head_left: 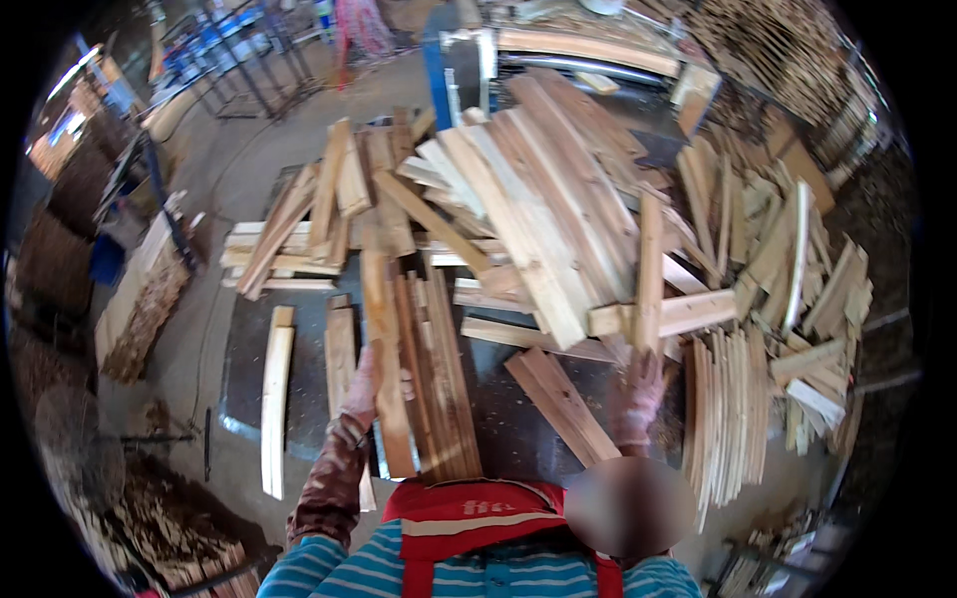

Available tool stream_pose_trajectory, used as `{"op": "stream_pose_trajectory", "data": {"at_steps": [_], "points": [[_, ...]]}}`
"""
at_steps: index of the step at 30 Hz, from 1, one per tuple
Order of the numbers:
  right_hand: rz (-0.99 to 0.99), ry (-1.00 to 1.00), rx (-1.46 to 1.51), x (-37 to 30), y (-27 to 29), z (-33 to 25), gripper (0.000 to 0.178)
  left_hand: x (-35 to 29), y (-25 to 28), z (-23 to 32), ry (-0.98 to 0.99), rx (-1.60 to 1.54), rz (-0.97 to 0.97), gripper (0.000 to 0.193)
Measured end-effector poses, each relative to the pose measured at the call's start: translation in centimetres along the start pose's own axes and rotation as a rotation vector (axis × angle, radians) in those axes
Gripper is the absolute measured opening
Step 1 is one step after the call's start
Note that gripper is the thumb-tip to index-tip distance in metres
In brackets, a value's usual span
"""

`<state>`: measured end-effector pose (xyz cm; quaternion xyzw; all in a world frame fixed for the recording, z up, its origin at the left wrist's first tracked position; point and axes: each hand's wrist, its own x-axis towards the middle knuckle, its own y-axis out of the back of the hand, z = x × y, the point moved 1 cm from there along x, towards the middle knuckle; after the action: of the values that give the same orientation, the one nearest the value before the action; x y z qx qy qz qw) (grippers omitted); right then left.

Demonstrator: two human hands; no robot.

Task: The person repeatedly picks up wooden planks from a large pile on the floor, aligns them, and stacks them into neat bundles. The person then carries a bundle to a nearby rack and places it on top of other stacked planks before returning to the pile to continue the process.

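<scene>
My left hand point(363, 391) is closed around a long wooden board point(389, 399), gripping its edges near the lower half; the board points away from me beside a row of narrow boards point(439, 389). Further right, my right hand point(636, 399) is closed on the near end of another upright-pointing board point(649, 264), which crosses over a shorter board point(693, 314). The fingertips of this hand are partly hidden. Between the hands, a pair of boards point(563, 407) lies slanted on the dark tabletop point(488, 389).
A large heap of boards point(543, 189) covers the table's far side. Narrow boards stand in a row point(726, 409) at the right, near a pile of offcuts point(788, 259). A pale board point(277, 399) lies at the left edge. Machinery with a blue post point(435, 70) stands behind.
</scene>
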<state>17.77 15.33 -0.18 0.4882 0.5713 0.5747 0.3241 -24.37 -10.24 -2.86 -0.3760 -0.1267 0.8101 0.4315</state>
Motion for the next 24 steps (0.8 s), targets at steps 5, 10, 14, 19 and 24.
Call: {"op": "stream_pose_trajectory", "data": {"at_steps": [5, 10, 14, 19, 24], "points": [[0.049, 0.217, 0.309, 4.1, 0.9, -7.8, 0.071, 0.1, 3.4, -2.1, 0.086, 0.055, 0.186, 0.075], [-0.535, 0.484, 0.529, 4.6, 4.7, -17.6, 0.087, 0.6, 0.5, -2.2, 0.014, -0.004, 0.197, 0.072], [-0.409, 0.450, 0.740, -2.2, 3.8, -19.5, 0.084, 0.5, -14.8, -3.1, -0.071, 0.519, -0.028, 0.036], [0.233, 0.052, 0.768, -5.8, 5.1, -3.8, 0.064, 0.4, -25.1, -5.8, -0.023, 0.595, -0.599, 0.055], [0.231, -0.287, 0.292, -13.8, 8.0, 12.0, 0.062, 6.5, -21.5, -10.2, 0.111, 0.286, -0.115, 0.073]]}}
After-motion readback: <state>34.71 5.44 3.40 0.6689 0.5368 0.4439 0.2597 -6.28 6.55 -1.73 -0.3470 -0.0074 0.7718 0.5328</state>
